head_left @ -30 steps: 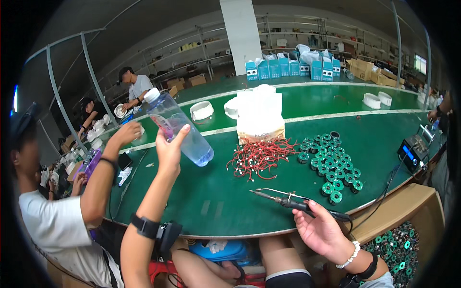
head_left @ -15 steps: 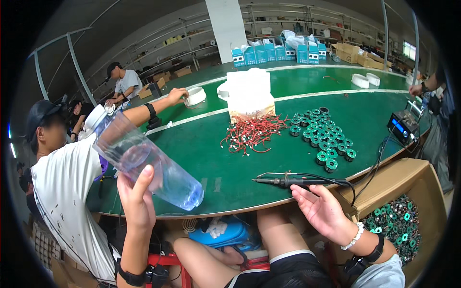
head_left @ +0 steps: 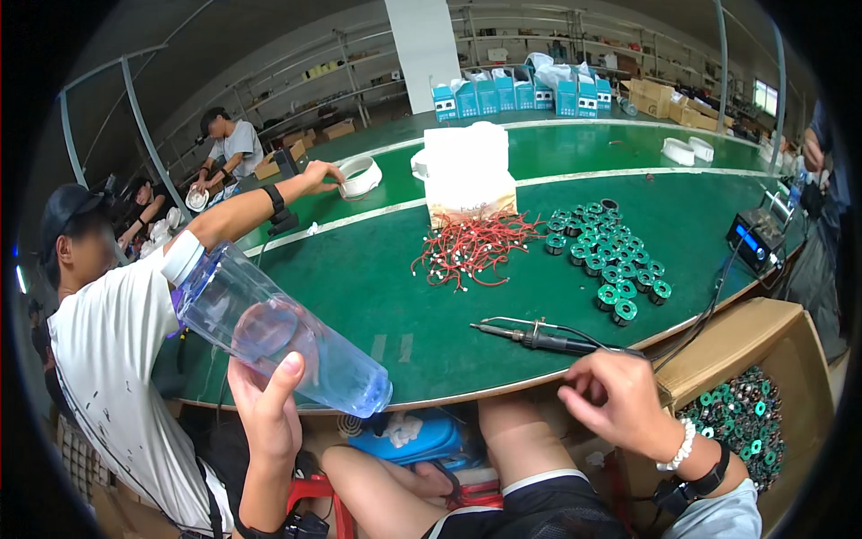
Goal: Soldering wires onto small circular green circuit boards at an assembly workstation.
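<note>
My left hand (head_left: 269, 413) is wrapped round a clear bluish plastic bottle (head_left: 310, 346), tilted with its white cap up and to the left. Some liquid shows inside it. Over the table's front edge, my right hand (head_left: 620, 400) has loosely curled fingers, with the thumb apart and nothing visible between them. Just beyond it a black soldering iron (head_left: 548, 340) lies on the green table (head_left: 467, 359), its tip pointing left. A tangle of red wires with white connectors (head_left: 471, 250) lies farther back, beside rows of green-topped coils (head_left: 606, 251).
A bright white block-like object (head_left: 467, 171) stands behind the wires. At the right are a soldering station (head_left: 754, 241) and a cardboard box (head_left: 745, 337) full of small coil parts. A co-worker (head_left: 117, 359) at my left reaches to a white ring-shaped part (head_left: 361, 177). Blue boxes (head_left: 521, 94) line the back.
The bottle and my left hand have shifted slightly lower. My right hand has turned from palm up to palm down and dropped a little away from the soldering iron.
</note>
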The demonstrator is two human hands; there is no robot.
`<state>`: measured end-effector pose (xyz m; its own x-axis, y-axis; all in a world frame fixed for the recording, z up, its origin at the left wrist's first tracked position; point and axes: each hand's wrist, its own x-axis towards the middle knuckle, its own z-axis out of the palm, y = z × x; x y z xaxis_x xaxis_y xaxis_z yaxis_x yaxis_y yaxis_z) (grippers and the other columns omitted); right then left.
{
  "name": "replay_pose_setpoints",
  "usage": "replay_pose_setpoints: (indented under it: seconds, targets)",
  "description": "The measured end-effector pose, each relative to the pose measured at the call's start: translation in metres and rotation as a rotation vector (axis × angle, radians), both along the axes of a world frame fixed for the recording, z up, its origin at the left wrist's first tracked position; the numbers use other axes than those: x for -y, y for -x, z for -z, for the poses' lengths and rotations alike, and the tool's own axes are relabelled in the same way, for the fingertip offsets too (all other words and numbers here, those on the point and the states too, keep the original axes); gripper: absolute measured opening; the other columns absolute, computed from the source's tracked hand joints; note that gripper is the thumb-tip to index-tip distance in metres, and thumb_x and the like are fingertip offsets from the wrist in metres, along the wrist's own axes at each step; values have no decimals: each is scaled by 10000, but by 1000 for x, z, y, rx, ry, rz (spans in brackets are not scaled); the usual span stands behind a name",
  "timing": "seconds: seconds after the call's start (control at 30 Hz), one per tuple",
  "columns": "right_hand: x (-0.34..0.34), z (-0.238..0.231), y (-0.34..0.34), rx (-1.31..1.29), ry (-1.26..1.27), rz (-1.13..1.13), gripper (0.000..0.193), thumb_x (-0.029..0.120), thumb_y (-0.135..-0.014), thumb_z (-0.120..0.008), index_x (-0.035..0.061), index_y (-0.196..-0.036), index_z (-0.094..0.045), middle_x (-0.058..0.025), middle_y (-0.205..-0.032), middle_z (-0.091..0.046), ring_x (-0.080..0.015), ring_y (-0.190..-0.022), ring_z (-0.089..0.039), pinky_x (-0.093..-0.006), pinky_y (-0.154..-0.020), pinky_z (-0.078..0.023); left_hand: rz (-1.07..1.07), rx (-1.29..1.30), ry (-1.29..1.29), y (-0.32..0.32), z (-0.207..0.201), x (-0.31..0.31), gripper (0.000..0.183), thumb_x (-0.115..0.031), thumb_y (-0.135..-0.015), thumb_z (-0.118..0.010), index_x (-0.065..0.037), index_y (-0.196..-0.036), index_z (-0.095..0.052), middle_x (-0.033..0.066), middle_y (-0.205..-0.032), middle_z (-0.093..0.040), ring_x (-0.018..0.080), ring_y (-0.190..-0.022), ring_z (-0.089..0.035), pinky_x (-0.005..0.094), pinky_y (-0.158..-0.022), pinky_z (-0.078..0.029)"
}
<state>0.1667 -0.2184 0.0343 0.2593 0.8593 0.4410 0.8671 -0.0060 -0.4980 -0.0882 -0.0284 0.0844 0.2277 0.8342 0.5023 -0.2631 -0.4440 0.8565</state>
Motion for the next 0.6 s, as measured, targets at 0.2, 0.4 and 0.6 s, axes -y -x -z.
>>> replay_pose_setpoints:
  seconds: [0.2,0.4,0.6]
  targets:
    - [-21,3,-21,500,-80,24,252,89,-631,-692,50,-841,-557,-83,-846,-477,-235,-797,-484,-324,-638,-432,45,9,6,3,7,8,650,-180,-680,-693,33,-1217,-396,139,-1126,-512,234,-1072,-491,368,-953,-363]
    - [-23,16,-23,191,-110,-4,246,-10,-673,-638,18,-892,-531,-122,-888,-456,-295,-833,-470,-380,-742,-417,29,15,68,5,19,19,684,-212,-654,-714,36,-1212,-405,141,-1129,-500,235,-1064,-491,357,-949,-364]
    - [-22,20,-25,108,-108,-18,235,-70,-688,-581,0,-900,-508,-140,-904,-433,-310,-853,-469,-371,-749,-410,12,-101,39,8,24,23,749,-318,-661,-683,41,-1236,-364,168,-1120,-487,290,-1028,-527,407,-920,-403]
